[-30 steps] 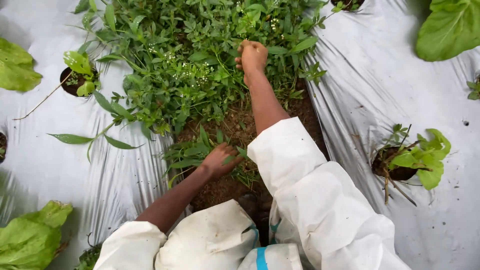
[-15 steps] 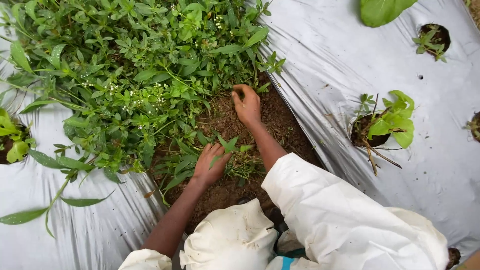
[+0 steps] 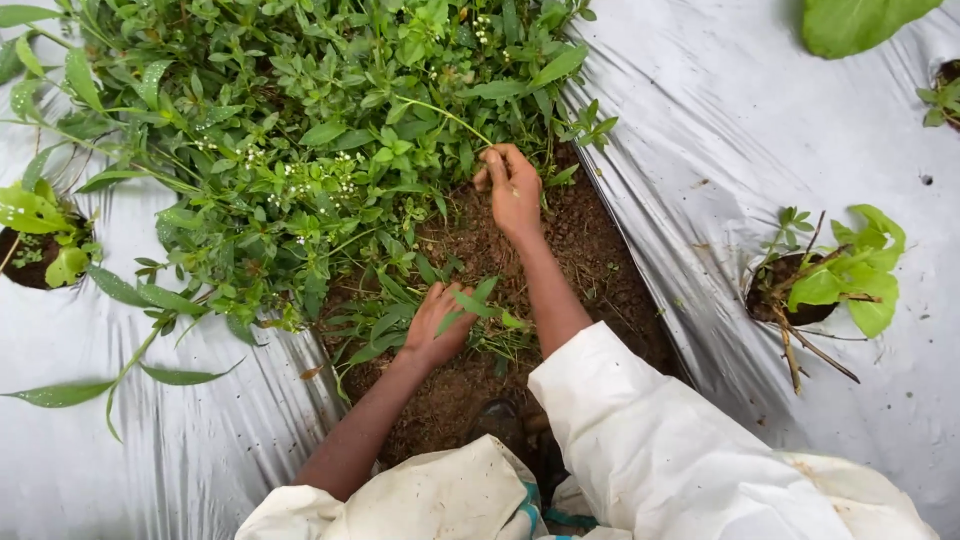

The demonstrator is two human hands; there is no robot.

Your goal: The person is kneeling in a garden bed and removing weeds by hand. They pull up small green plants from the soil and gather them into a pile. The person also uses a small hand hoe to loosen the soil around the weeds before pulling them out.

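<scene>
My left hand [image 3: 437,325] grasps a clump of weeds [image 3: 300,150] low on the soil [image 3: 590,250]. My right hand [image 3: 512,188] pinches stems at the patch's edge, beside silver sheeting [image 3: 760,130].

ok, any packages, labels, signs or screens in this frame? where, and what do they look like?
None in view. Only silver plastic mulch sheeting over the bed, weeds and bare soil where the left hand and right hand work, and seedlings in planting holes.
</scene>
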